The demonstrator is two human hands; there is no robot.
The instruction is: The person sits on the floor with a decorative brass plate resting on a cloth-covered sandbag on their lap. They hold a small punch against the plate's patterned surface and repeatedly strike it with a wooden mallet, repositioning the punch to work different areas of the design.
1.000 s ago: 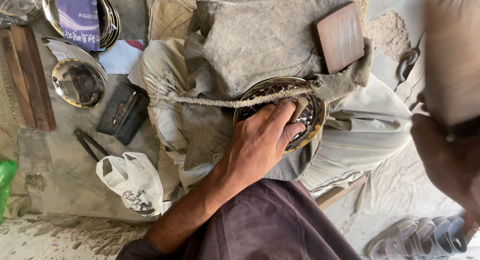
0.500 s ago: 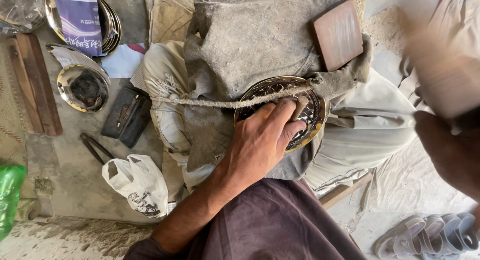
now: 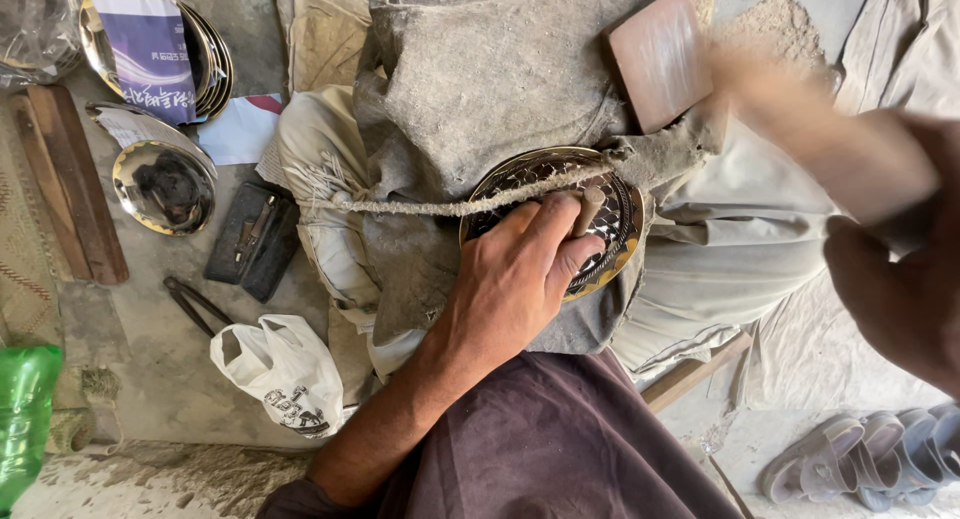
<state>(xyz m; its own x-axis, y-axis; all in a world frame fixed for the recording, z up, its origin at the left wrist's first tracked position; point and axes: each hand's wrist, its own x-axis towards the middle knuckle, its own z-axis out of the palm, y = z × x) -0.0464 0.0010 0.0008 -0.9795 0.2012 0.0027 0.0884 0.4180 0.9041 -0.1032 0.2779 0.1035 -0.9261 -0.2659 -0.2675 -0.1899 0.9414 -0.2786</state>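
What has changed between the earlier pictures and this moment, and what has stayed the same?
The right hand with its blurred wooden tool has swung in from the right edge, up and toward the middle. The left hand still presses the small punch onto the patterned metal plate, which stays under the rope on the lap. Floor items have not moved.

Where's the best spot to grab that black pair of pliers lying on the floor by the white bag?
Probably the two long handles, at their free ends. The pliers lie flat on the floor, handles pointing toward the black case, head toward the white bag. Come from above on the case side, pinching both handles together; the bag crowds the other end.
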